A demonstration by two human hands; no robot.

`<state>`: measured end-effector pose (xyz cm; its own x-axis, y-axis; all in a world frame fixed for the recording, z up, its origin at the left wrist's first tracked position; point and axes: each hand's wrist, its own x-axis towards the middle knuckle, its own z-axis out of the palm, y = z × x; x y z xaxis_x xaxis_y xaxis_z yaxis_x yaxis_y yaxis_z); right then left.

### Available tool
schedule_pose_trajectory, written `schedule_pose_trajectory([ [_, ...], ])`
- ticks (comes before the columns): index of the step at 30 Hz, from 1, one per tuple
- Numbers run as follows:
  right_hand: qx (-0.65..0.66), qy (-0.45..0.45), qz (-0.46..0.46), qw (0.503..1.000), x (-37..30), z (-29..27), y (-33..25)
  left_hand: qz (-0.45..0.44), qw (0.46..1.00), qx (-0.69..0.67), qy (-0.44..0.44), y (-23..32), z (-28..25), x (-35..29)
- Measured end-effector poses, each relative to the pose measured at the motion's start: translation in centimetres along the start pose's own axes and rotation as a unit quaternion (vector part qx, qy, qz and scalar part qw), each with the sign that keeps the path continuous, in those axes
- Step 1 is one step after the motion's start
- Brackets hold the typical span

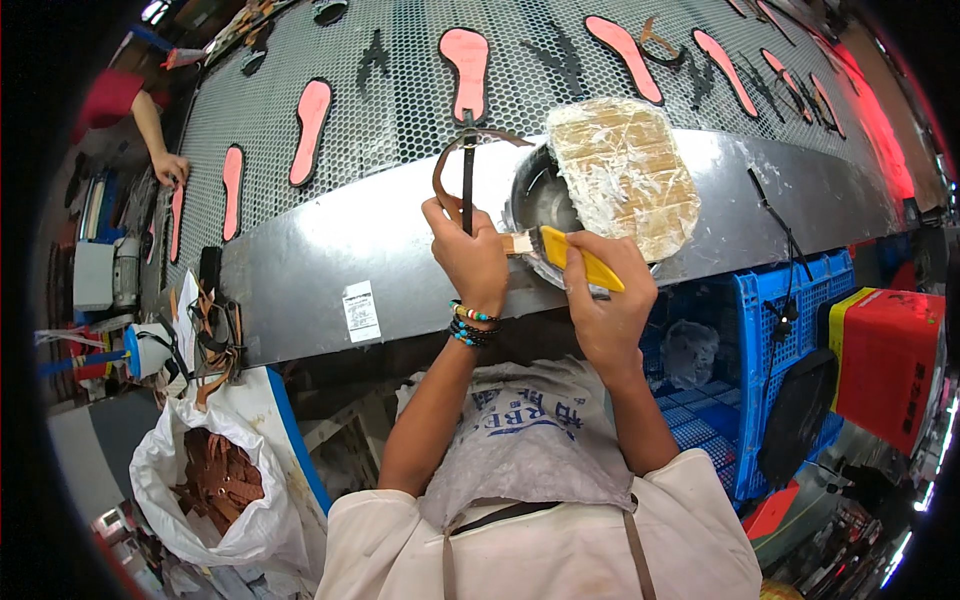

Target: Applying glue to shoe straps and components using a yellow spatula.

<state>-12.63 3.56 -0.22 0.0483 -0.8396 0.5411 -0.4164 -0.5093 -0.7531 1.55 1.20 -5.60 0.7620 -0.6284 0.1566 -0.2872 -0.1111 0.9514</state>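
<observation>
Leather strap (438, 183) gripped by left hand (472, 262); yellow-handled brush (582, 260) pinched by right hand (612, 300), long axis slanted leftward, toward left hand.

1 shiny metal ledge (290, 275) edges the honeycomb-mesh table (400, 122).

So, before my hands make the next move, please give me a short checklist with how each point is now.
1. Brush secure: ok, the right hand grips its yellow handle.
2. Brown strap held: ok, it is in the left hand.
3. Bristles touching the piece in the left hand: cannot tell, they look very close.
4. Metal pot fully uncovered: not ok, the smeared cardboard lies over its right part.
5. Co-worker's hand out of the way: ok, it is at the far left.
</observation>
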Motion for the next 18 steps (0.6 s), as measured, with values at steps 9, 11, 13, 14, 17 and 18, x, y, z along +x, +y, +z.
schedule_pose_trajectory([
  [9, -0.006, 0.040, 0.010, 0.999, 0.9, -3.0, 1.0, 0.013, 0.987, -0.018, -0.159, -0.4, 1.1, 8.5],
  [11, -0.025, 0.061, 0.006, 0.998, 0.7, -4.4, 1.0, -0.055, 0.967, -0.075, -0.239, 2.2, 4.1, 11.6],
  [13, -0.013, 0.071, 0.043, 0.996, 0.5, -5.0, 0.5, -0.090, 0.923, -0.086, -0.364, 4.8, 7.4, 14.5],
  [14, -0.018, 0.075, 0.046, 0.996, 0.4, -5.4, 0.6, -0.108, 0.891, -0.120, -0.425, 6.2, 9.3, 15.4],
  [17, 0.007, 0.073, 0.085, 0.994, 0.0, -4.9, 0.6, -0.212, 0.888, -0.129, -0.387, 7.8, 14.0, 17.0],
  [18, 0.013, 0.068, 0.100, 0.993, -0.1, -4.9, 0.6, -0.267, 0.862, -0.142, -0.407, 7.6, 13.9, 17.3],
])
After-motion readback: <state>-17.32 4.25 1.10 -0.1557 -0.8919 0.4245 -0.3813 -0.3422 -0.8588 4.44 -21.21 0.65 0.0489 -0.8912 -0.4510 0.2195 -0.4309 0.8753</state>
